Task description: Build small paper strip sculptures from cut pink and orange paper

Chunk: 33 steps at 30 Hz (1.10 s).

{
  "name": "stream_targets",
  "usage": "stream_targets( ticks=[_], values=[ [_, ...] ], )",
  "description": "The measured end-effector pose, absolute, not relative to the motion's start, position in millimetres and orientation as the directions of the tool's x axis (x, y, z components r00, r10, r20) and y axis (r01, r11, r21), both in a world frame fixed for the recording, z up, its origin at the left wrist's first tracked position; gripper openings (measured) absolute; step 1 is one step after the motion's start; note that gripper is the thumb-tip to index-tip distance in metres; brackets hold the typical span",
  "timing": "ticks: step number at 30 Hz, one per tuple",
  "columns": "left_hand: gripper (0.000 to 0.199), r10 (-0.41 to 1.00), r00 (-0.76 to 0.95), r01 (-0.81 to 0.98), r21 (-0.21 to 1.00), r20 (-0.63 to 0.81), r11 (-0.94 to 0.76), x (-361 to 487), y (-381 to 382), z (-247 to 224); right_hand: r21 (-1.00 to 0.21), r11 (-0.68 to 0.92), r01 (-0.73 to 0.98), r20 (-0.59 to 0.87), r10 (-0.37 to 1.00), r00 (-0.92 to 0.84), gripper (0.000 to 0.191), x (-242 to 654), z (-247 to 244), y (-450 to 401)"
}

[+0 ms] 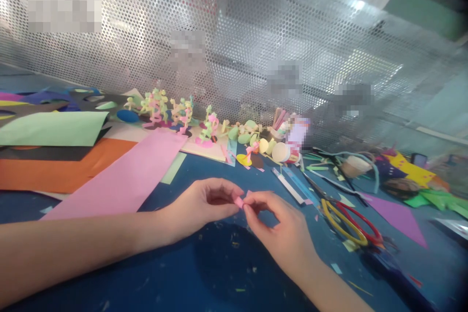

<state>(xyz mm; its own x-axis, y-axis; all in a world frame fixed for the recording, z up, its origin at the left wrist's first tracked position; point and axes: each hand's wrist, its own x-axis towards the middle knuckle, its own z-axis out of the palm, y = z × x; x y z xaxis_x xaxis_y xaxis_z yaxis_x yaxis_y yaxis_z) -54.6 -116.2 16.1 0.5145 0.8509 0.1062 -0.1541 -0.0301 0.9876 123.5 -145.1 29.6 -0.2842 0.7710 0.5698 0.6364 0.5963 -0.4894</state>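
Observation:
Between my two hands is a small piece of pink paper (239, 202), pinched at the fingertips above the blue table. My left hand (204, 202) grips its left side with thumb and fingers closed. From the right, my right hand (280, 219) pinches the other side, its fingertips meeting the left ones. The exact fold of the piece is too small to tell. Beyond the hands stand a little pink and yellow paper figure (248, 155) and a pink-based paper figure (208, 129). A long pink paper sheet (124, 175) lies behind my left forearm.
Yellow and red-handled scissors (343, 222) and a white strip (288, 186) lie right of my hands. Orange paper (91, 168) and green paper (51, 128) are stacked at left. A white tub (283, 152) rests on its side. A perforated metal screen (234, 34) borders the blue table (175, 273).

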Motion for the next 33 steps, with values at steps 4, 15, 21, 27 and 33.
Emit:
stream_targets(
  ticks=[4, 15, 21, 27, 33],
  values=[
    [0.02, 0.86, 0.49, -0.16, 0.985, 0.14, -0.069, -54.5, -116.1, 16.6, -0.471, 0.6, 0.647, 0.579, 0.763, -0.286, 0.008, 122.9, 28.2, -144.4],
    [0.019, 0.838, 0.539, -0.095, 0.995, 0.084, -0.039, -55.0, -116.5, 11.9, -0.335, 0.64, 0.692, 0.642, 0.692, -0.329, 0.011, 118.8, 29.8, -148.2],
    [0.022, 0.807, 0.584, -0.147, 0.989, 0.085, 0.002, -53.6, -115.5, 12.7, -0.316, 0.629, 0.711, 0.673, 0.676, -0.299, 0.01, 120.2, 30.1, -148.5],
    [0.021, 0.841, 0.532, -0.163, 0.986, 0.1, -0.014, -54.9, -116.0, 15.7, -0.395, 0.627, 0.671, 0.657, 0.703, -0.272, 0.009, 123.8, 28.3, -145.1],
    [0.017, 0.859, 0.495, -0.12, 0.989, 0.135, -0.086, -54.3, -119.3, 18.9, -0.373, 0.657, 0.655, 0.663, 0.682, -0.307, 0.012, 124.5, 27.1, -144.6]
  ],
)
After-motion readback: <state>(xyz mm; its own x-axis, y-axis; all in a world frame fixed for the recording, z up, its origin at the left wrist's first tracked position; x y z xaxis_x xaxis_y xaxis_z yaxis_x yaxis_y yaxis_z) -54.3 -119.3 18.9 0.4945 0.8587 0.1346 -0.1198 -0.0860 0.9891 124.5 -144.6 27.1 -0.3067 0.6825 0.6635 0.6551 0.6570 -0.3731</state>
